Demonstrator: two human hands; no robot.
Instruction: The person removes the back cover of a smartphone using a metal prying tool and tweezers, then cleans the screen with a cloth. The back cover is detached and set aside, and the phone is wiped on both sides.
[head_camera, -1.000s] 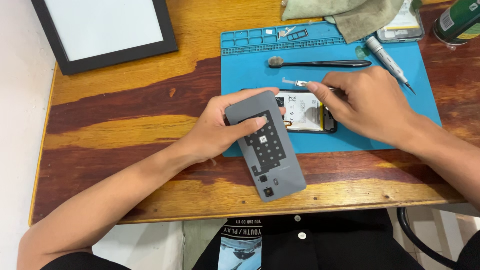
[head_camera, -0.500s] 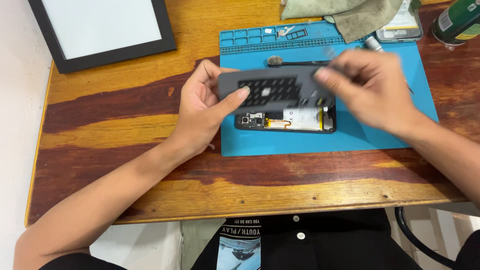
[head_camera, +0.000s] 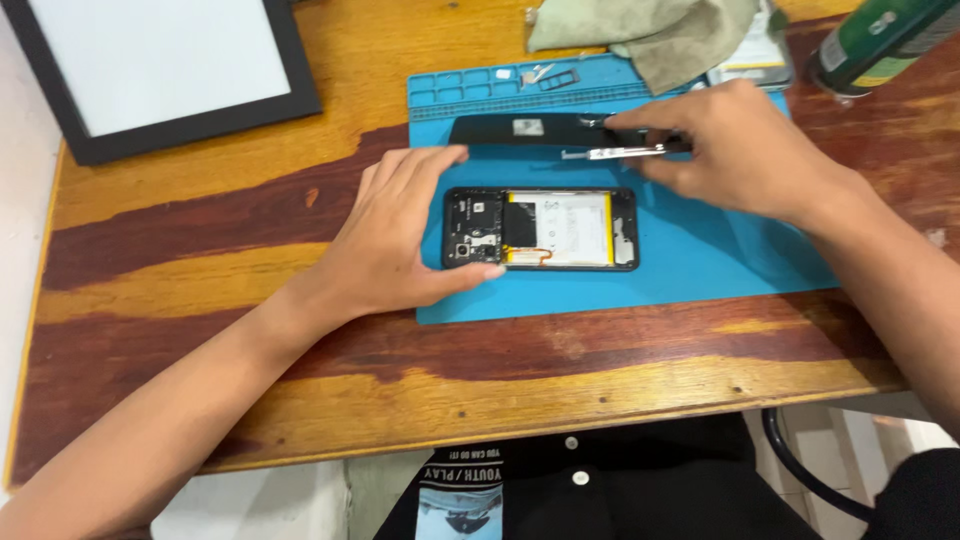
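Opened phone (head_camera: 540, 228) lies flat on the blue mat (head_camera: 700, 260); I'd grip its stiff edges, sparing the fragile innards. My left hand (head_camera: 400, 235) cups its end, fingers spread; my right hand (head_camera: 735, 150) pinches metal tweezers (head_camera: 615, 152).

A black-framed white screen panel (head_camera: 160, 65) lies at the table's far left corner, a green can with a yellow-banded label (head_camera: 880, 35) lies at the far right, and a clear packet (head_camera: 755, 55) sits beside it.
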